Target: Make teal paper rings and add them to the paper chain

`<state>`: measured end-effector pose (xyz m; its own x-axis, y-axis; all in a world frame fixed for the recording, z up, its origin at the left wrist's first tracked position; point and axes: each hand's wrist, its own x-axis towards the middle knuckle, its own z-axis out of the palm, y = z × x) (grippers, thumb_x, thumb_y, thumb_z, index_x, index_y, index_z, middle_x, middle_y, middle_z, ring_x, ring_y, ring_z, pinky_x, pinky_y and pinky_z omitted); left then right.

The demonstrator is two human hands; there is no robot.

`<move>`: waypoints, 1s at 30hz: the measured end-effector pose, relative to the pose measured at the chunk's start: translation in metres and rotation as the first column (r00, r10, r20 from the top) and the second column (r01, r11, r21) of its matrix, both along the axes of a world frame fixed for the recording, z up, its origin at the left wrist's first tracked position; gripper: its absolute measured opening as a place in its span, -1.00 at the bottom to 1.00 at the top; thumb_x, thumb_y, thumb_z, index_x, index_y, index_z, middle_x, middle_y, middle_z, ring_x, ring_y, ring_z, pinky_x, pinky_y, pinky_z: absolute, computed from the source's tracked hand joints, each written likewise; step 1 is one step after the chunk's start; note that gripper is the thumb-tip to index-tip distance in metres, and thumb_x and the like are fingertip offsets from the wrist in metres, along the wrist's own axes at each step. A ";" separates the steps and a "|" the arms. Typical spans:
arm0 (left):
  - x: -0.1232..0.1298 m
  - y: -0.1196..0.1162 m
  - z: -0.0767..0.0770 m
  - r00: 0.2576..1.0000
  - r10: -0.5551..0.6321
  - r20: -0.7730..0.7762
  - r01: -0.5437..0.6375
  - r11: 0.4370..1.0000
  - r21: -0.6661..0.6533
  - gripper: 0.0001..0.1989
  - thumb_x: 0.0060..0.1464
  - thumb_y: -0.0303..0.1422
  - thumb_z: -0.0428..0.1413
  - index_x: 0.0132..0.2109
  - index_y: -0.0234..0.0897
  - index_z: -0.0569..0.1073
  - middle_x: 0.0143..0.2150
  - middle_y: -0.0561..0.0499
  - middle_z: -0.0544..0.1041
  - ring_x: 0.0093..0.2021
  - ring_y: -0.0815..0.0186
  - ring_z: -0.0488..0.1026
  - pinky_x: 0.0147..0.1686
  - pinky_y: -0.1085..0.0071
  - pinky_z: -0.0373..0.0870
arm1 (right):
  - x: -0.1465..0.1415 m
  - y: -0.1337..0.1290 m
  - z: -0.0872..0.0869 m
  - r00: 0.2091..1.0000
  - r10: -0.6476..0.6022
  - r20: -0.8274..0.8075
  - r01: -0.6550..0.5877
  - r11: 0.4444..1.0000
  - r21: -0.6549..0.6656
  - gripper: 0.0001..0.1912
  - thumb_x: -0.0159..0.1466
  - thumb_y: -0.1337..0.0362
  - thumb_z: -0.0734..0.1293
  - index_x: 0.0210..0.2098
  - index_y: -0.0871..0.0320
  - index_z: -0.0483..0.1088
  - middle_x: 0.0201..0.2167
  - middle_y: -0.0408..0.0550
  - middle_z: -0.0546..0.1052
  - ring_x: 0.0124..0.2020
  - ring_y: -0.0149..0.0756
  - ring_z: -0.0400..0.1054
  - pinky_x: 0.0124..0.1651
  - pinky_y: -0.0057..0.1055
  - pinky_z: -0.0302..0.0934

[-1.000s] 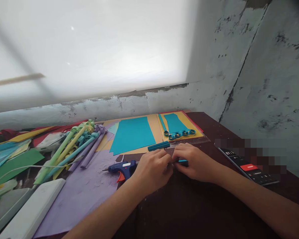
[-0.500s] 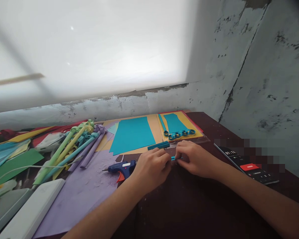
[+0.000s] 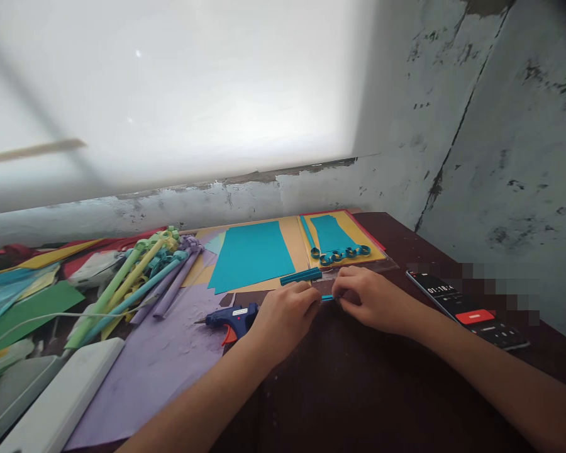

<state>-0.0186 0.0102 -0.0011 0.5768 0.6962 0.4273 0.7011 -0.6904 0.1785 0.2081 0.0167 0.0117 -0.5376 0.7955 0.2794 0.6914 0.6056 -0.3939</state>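
Between my two hands runs a narrow blue paper strip [image 3: 327,297], low over the dark table. My left hand [image 3: 287,314] pinches its left end, and my right hand [image 3: 365,299] has finger and thumb closed on the right end. The fingers hide both ends of the strip. Just beyond my left hand lie folded blue paper strips [image 3: 302,276]. A blue glue gun [image 3: 236,319] with an orange trigger rests at the left, close to my left wrist. Behind my right hand, several curled blue paper rings [image 3: 344,254] sit along a yellow sheet's front edge.
Blue paper sheets [image 3: 252,258] lie at the back. Rolled paper tubes [image 3: 117,283] with curled tops are heaped at the left, by a white box-like object [image 3: 70,402] and a purple sheet [image 3: 155,384]. A phone [image 3: 466,308] with a running timer lies at the right.
My left hand has shifted slightly left, so a little more of the blue strip shows between the hands. Both hands keep their pinch.
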 end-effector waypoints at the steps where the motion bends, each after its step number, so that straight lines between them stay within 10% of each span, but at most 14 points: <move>1: 0.000 0.000 0.000 1.000 -0.001 0.002 0.001 1.000 -0.015 -0.81 0.31 -0.42 0.09 -0.27 -0.22 0.56 -0.26 0.00 0.60 -0.24 0.25 0.55 -0.28 0.39 0.36 | 0.000 -0.001 0.001 1.000 0.000 -0.002 0.000 1.000 -0.010 -0.84 0.21 0.49 0.31 -0.33 0.14 0.48 -0.25 -0.04 0.50 -0.18 -0.22 0.36 -0.10 -0.32 0.20; 13: 0.000 -0.005 0.004 0.991 -0.073 -0.115 0.041 0.965 -0.260 -0.86 0.12 -0.42 0.16 -0.25 -0.19 0.63 -0.27 -0.01 0.60 -0.21 0.19 0.56 -0.20 0.33 0.41 | 0.002 -0.009 0.010 0.989 0.145 0.015 -0.134 0.946 -0.297 -0.85 0.17 0.45 0.34 -0.30 0.13 0.51 -0.27 -0.11 0.54 -0.30 -0.33 0.38 -0.25 -0.41 0.20; 30: -0.004 -0.003 0.012 0.998 -0.055 -0.006 0.050 0.941 -0.335 -0.81 0.13 -0.49 0.11 -0.29 -0.21 0.63 -0.33 0.01 0.64 -0.30 0.27 0.53 -0.29 0.40 0.33 | 0.003 -0.008 0.010 0.991 0.135 0.024 -0.123 0.953 -0.277 -0.83 0.24 0.45 0.32 -0.29 0.12 0.55 -0.29 -0.09 0.60 -0.29 -0.28 0.42 -0.23 -0.39 0.22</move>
